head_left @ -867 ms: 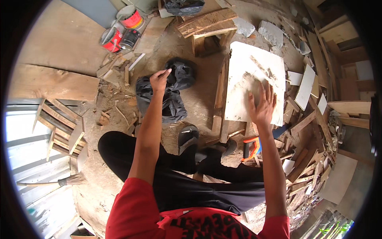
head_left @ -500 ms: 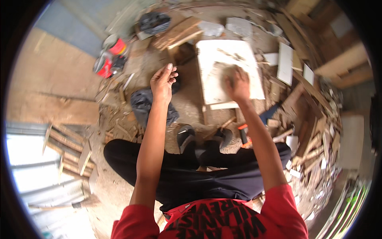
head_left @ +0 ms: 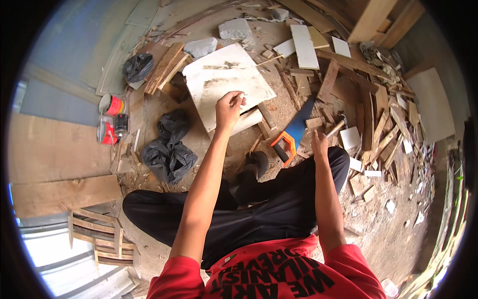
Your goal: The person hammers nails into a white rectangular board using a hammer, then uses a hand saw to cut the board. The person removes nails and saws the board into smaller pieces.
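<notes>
My left hand (head_left: 229, 109) is raised over the near edge of a stained white board (head_left: 224, 70), its fingers closed in a pinch. Whatever is between the fingertips is too small to name. Beside my right knee, my right hand (head_left: 320, 143) closes round the wooden handle of a hammer (head_left: 336, 128), whose head points up and to the right. Just left of that hand lies a handsaw (head_left: 300, 119) with a blue blade and an orange and black handle. The white board rests on a low wooden support, partly hidden by my left hand.
Black plastic bags (head_left: 170, 147) lie left of the board. Red cans (head_left: 107, 133) stand farther left. Wood scraps (head_left: 381, 129) and white offcuts (head_left: 304, 47) are heaped to the right. Grey stone slabs (head_left: 235, 29) lie beyond the board.
My right hand has left the board's surface, moved down and right, and taken hold of the hammer. My left hand now appears over the board. The view has turned to the right.
</notes>
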A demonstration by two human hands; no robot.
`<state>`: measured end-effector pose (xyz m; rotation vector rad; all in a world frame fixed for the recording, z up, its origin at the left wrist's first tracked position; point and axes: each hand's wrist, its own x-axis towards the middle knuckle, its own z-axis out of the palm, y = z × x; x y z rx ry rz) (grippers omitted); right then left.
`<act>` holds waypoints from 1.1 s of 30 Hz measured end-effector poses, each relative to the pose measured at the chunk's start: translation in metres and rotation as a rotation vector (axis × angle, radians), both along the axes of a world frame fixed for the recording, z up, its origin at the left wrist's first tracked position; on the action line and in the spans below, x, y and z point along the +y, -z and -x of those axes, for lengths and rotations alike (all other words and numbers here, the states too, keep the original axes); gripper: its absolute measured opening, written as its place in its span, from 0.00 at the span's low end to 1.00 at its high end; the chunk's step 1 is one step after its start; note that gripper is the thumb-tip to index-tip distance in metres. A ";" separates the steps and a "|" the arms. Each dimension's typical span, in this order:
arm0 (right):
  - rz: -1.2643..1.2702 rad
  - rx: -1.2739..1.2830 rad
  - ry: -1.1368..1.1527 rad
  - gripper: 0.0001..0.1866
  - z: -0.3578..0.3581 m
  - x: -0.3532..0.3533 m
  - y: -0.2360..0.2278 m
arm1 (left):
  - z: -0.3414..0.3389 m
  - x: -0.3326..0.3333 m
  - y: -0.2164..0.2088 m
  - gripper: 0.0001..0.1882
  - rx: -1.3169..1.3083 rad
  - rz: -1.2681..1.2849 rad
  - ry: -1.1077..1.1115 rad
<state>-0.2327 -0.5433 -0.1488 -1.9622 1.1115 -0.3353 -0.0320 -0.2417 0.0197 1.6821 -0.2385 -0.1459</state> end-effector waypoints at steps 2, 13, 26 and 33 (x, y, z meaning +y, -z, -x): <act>-0.237 -0.152 -0.065 0.23 -0.010 0.010 0.009 | -0.005 -0.002 0.007 0.09 -0.183 -0.131 0.002; -0.012 0.067 0.243 0.27 -0.047 0.003 0.060 | -0.020 -0.037 0.036 0.09 -0.685 -0.454 0.063; 0.531 0.558 0.493 0.32 -0.043 -0.073 0.104 | -0.029 -0.033 0.029 0.06 -0.454 -0.379 0.091; 0.203 0.561 0.402 0.40 -0.041 -0.086 0.075 | -0.028 -0.016 0.023 0.07 -0.353 -0.293 0.168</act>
